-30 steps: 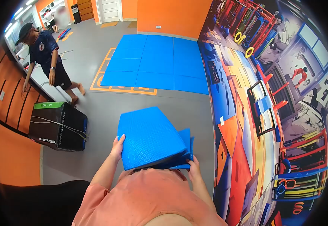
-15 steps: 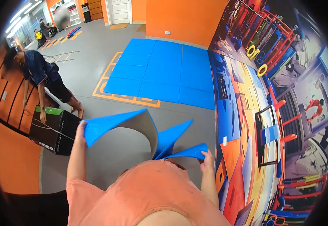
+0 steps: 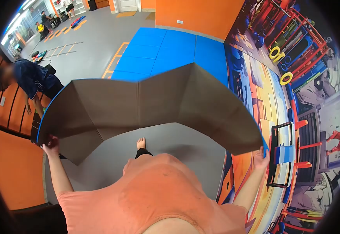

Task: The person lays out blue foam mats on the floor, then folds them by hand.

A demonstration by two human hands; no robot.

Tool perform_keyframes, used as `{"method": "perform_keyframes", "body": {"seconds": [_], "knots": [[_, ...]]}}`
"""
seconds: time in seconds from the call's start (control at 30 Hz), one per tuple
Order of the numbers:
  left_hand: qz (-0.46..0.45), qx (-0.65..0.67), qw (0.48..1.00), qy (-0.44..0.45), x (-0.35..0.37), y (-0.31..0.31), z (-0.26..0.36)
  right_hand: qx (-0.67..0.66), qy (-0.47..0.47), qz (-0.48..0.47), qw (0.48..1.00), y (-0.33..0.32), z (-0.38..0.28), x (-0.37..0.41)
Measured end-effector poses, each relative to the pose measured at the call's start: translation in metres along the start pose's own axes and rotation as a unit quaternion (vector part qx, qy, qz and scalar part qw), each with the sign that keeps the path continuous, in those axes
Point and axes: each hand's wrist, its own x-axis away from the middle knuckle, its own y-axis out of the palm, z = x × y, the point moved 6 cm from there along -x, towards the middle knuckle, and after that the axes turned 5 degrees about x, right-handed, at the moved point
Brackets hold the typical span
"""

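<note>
A folding exercise mat [image 3: 158,103] stretches across in front of me in mid-air, its dark brown-grey underside facing me and a thin blue edge showing. Crease lines divide it into several panels, and it bows upward in the middle. My left hand [image 3: 51,145] is closed on its left end. At the right end, my right hand [image 3: 261,158] grips the edge, where a bit of blue surface shows. The near part of the blue mats [image 3: 177,48] on the floor is hidden behind the held mat.
A person in dark clothes [image 3: 33,78] bends over at the left, beside wall bars [image 3: 10,105]. A mural wall [image 3: 252,101] with a black frame [image 3: 279,156] runs along my right. My bare foot [image 3: 141,142] stands on grey floor [image 3: 170,156]. Other people are far back left.
The mat, folded and sagging before, is now spread wide and lifted, with its underside toward me. My hands have moved apart, left hand leftward and right hand rightward.
</note>
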Motion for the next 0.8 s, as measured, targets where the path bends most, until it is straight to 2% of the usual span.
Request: {"method": "perform_keyframes", "body": {"seconds": [0.07, 0.23, 0.3, 0.37, 0.43, 0.57, 0.63, 0.8], "knots": [[0.054, 0.019, 0.998, 0.023, -0.007, -0.037, 0.023, -0.066, -0.001, 0.054, 0.996, -0.016, -0.027, 0.002], [0.040, -0.004, 0.999, 0.019, 0.015, -0.031, 0.020, -0.013, 0.016, 0.108, 0.994, -0.023, -0.051, 0.013], [0.217, -0.018, 0.975, 0.053, 0.026, -0.049, 0.021, 0.001, 0.036, 0.117, 0.992, -0.021, -0.054, 0.008], [0.233, -0.022, 0.971, 0.044, 0.021, -0.086, 0.038, 0.089, 0.052, 0.132, 0.986, -0.025, -0.052, 0.003], [0.247, -0.029, 0.968, 0.037, 0.025, -0.124, 0.060, 0.087, 0.064, 0.152, 0.982, -0.038, -0.054, -0.009], [0.224, -0.041, 0.972, 0.059, 0.061, -0.156, 0.089, 0.057, 0.075, 0.191, 0.977, -0.072, -0.070, -0.013], [0.384, -0.003, 0.916, 0.118, 0.098, -0.179, 0.105, 0.017, 0.081, 0.207, 0.975, -0.083, -0.076, -0.002], [0.405, 0.059, 0.900, 0.149, 0.158, -0.224, 0.134, 0.020, 0.084, 0.254, 0.963, -0.118, -0.086, 0.020]]}}
